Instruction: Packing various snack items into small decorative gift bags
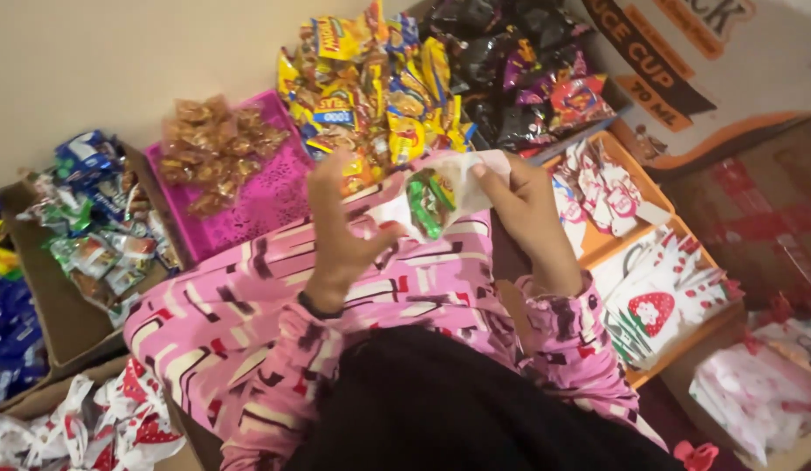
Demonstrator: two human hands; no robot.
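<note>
Both hands are up over the lap, and between them is a small white plastic bag point(440, 196), thin and see-through, crumpled at the edges, with green, red and yellow wrapped sweets showing through its middle. The left hand point(340, 231) has its fingers curled and pinched on the bag's left lower edge, thumb pressing from below. The right hand point(527, 209) grips the bag's upper right rim, fingertips folded over the white plastic. So the bag hangs stretched between the two sets of fingers, its mouth towards the right hand, above the pink patterned sleeves point(274, 305).

Just behind the bag sits a heap of yellow snack packets point(379, 78), beside a pink basket point(266, 196) with brown wrapped sweets point(213, 144). Dark packets point(501, 70) lie further right. To the right, an orange tray point(641, 187) carries white bags with strawberry prints point(663, 301).
</note>
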